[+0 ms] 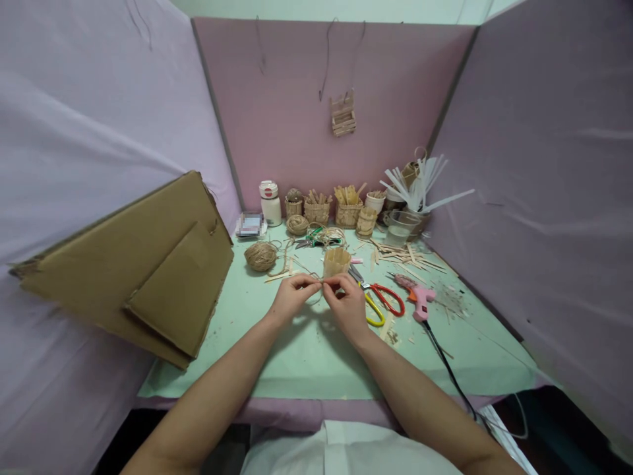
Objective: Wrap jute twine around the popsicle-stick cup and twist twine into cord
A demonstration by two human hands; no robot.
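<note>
My left hand [295, 295] and my right hand [347, 305] meet fingertip to fingertip over the middle of the table. Both pinch a thin piece of twine [322, 282], and a loose end curves below the fingers. Just behind my right fingers stands a small cup made of wooden sticks [337, 261], its lower part hidden by that hand. A ball of twine [261, 256] lies to the left, with strands running toward my hands. Close to the right hand are scissors with red handles [388, 299] and a tool with yellow handles [375, 310].
A pink glue gun [422, 300] with a black cord lies at right, near scattered wooden sticks [408, 256]. Stick-filled baskets [317, 212], a white bottle [270, 206] and a container of white glue sticks [418, 188] line the back. Cardboard [148, 264] leans at left.
</note>
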